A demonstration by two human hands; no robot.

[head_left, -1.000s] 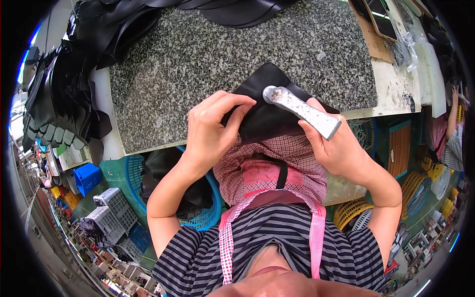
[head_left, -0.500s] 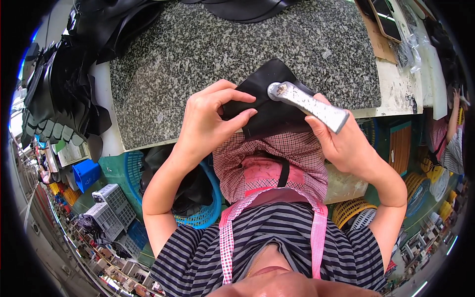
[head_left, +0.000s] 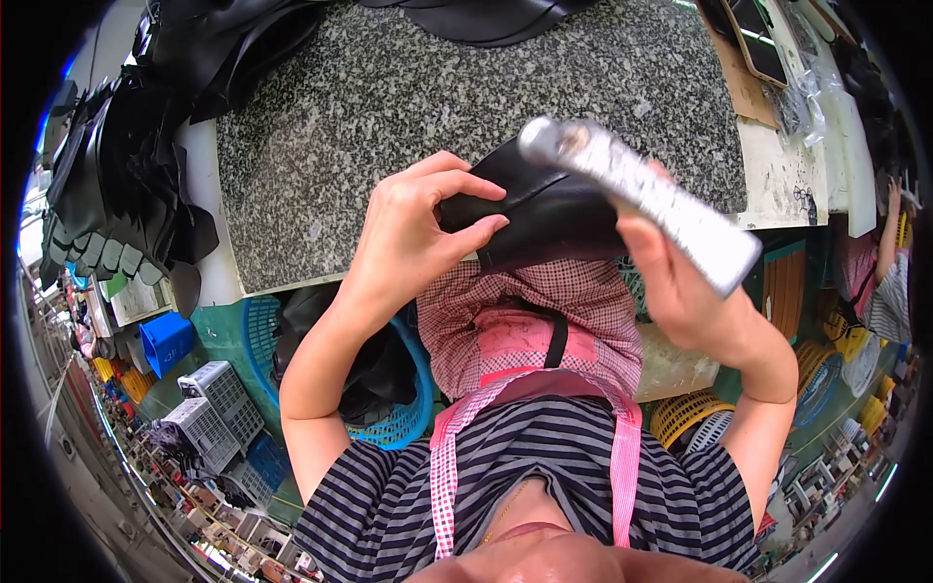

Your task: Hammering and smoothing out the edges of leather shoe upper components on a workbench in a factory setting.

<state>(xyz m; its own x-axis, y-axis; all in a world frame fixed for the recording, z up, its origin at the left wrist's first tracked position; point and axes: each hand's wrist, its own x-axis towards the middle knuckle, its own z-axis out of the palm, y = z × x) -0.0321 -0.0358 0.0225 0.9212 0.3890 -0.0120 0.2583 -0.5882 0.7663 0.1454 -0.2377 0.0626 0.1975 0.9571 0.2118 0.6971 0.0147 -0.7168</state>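
A piece of black leather lies at the near edge of the speckled granite slab, its lower part hanging over my lap. A seam or fold line runs slantwise across it. My left hand keeps its left edge between the fingertips and the thumb. A worn silver metal hammer, slightly blurred, is in the grip of my right hand, raised over the leather's right side. Its round head is above the leather's upper edge and seems apart from it. The hammer hides part of the leather.
Stacked black leather pieces hang at the slab's left; more black pieces lie at its far edge. A phone rests at far right. A blue basket stands below on the left, a yellow basket on the right. Another person's arm shows far right.
My right hand has lifted the hammer off the leather, bringing it up and nearer to the camera. My left hand and the leather stay nearly in place.
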